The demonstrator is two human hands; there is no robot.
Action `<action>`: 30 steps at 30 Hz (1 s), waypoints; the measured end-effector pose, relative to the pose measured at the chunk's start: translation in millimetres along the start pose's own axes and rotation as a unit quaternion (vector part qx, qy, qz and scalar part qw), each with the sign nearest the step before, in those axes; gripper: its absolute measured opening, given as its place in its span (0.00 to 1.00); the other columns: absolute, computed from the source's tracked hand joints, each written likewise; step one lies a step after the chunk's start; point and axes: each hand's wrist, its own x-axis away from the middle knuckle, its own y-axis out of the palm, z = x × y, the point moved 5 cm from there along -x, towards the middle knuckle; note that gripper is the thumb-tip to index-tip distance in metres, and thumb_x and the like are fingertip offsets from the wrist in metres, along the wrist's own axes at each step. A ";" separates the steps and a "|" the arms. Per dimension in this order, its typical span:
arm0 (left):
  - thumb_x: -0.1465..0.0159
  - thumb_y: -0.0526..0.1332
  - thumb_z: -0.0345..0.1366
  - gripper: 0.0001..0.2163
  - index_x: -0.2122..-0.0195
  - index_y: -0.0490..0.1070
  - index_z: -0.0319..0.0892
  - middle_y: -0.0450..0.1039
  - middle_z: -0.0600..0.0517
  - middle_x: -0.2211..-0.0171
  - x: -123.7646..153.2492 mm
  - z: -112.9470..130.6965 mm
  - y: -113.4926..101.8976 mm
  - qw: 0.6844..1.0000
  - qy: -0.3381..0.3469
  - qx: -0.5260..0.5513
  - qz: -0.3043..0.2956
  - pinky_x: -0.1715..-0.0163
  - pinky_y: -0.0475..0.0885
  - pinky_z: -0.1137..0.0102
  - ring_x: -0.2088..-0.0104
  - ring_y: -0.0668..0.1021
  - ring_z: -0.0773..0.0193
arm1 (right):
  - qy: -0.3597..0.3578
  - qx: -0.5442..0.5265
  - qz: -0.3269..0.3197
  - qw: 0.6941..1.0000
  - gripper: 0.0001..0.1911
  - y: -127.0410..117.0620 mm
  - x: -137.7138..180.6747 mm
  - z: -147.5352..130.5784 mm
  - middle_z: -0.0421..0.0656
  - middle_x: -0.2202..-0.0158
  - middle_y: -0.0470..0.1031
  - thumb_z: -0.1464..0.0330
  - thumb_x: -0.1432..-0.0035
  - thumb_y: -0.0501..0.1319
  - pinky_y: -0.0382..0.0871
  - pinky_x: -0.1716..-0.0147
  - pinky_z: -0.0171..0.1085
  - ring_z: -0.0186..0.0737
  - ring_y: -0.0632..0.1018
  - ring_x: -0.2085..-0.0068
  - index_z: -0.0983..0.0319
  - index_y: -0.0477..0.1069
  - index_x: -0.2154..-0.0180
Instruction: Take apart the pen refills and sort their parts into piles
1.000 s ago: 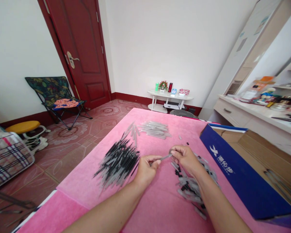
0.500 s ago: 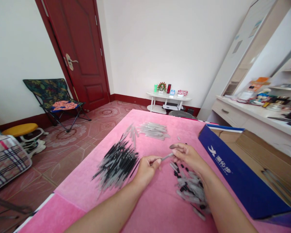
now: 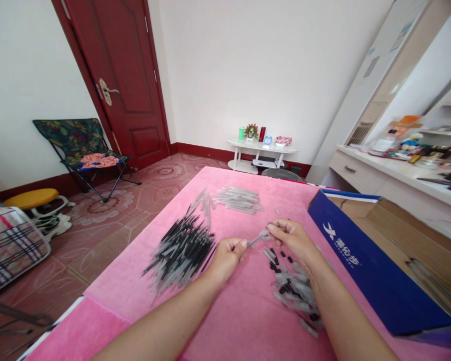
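Above the pink cloth [image 3: 244, 321], our left hand [image 3: 231, 253] and right hand [image 3: 291, 238] pinched a slim tube [image 3: 257, 239]; few rods [image 3: 424, 279] sat in the box [image 3: 379, 286]. Dark sticks [image 3: 184, 248], pale tubes [image 3: 237, 199], small pieces [image 3: 295, 293] lay loose; we judged most left.

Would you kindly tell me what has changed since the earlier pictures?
The right hand has shifted slightly forward and right, uncovering a few small black pieces. The left hand still grips the slender grey piece; the dark pile and blue box stayed put.

on tbl [image 3: 240, 311]: rods [image 3: 184, 253] l, caps [image 3: 295, 291] r, tubes [image 3: 238, 199] behind; box [image 3: 368, 265] r of caps.
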 end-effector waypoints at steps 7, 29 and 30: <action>0.46 0.56 0.48 0.19 0.82 0.68 0.36 0.47 0.59 0.85 1.5 6.1 -0.1 0.998 0.035 -0.029 0.034 0.81 0.46 0.74 0.82 0.51 0.73 | 0.014 0.002 0.060 0.998 0.13 8.2 2.1 0.4 0.34 0.86 0.56 0.60 0.54 0.59 0.53 0.86 0.30 0.28 0.58 0.85 0.62 0.63 0.80; 0.42 0.50 0.49 0.22 0.56 0.67 0.35 0.67 0.51 0.77 1.8 7.7 2.2 0.994 0.048 0.097 0.020 0.77 0.59 0.74 0.78 0.66 0.70 | -0.023 -0.025 0.165 0.986 0.14 -12.9 9.1 -34.7 0.36 0.83 0.61 0.58 0.56 0.61 0.55 0.86 0.29 0.27 0.60 0.83 0.64 0.67 0.74; 0.41 0.50 0.49 0.24 0.54 0.65 0.35 0.69 0.49 0.73 1.7 7.5 2.6 0.992 0.046 0.114 0.018 0.77 0.60 0.73 0.77 0.68 0.69 | -0.056 -0.001 0.229 0.972 0.15 -32.8 13.7 -42.7 0.37 0.82 0.63 0.59 0.55 0.61 0.56 0.85 0.29 0.28 0.61 0.83 0.64 0.69 0.70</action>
